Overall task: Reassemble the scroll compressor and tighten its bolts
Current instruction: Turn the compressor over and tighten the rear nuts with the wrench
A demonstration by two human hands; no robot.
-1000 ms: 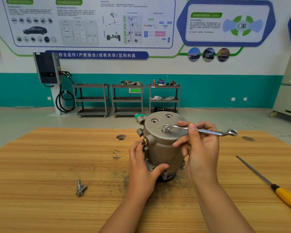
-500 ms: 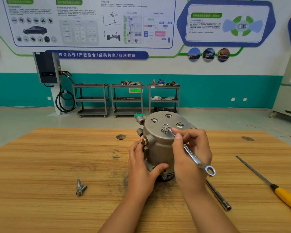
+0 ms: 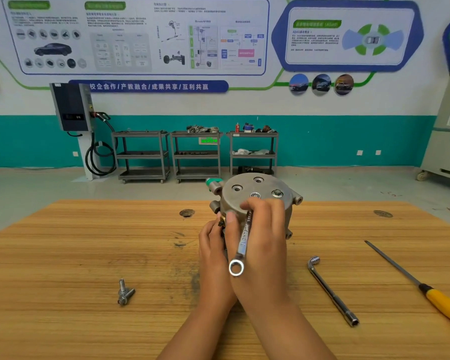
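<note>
Head view: the compressor (image 3: 242,197) stands on the counter (image 3: 89,255) just beyond the hands, cover on, the left hand (image 3: 212,245) clasping its side while the right hand (image 3: 268,242) grips a wrench (image 3: 244,235) set on one top bolt (image 3: 255,195). Tightening looks about midway: a second bolt (image 3: 277,193) sits seated beside it, but two holes (image 3: 237,188) gape empty (two loose bolts (image 3: 125,293), likely theirs, lie well left of the hands). A socket wrench (image 3: 330,289) and screwdriver (image 3: 439,302) lie to the right, neither blocking the wrench's swing.
</note>
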